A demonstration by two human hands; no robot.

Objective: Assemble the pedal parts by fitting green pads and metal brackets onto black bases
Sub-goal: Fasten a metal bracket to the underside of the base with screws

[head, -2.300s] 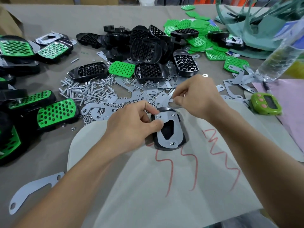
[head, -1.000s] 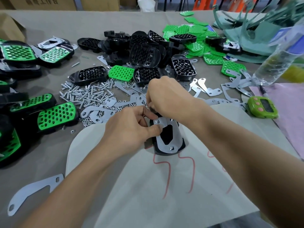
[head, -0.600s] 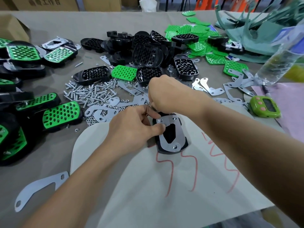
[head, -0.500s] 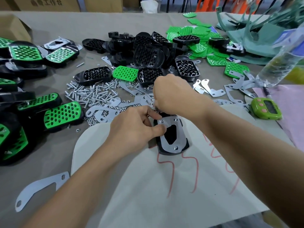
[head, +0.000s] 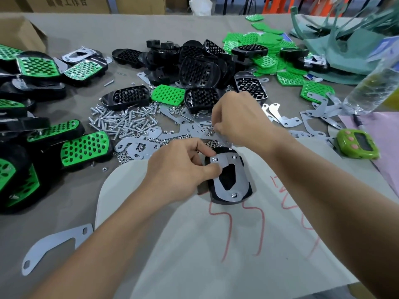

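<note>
Grey table [head: 71, 197]; left hand [head: 179, 171] pinches bracket [head: 241, 181] on base [head: 218, 200]; right hand [head: 239, 119] moved to nuts [head: 212, 144], fingers' hold unclear

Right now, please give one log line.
left hand: grips base, thumb on bracket | right hand: at nut pile, hold unclear | bracket: lies on base
</note>
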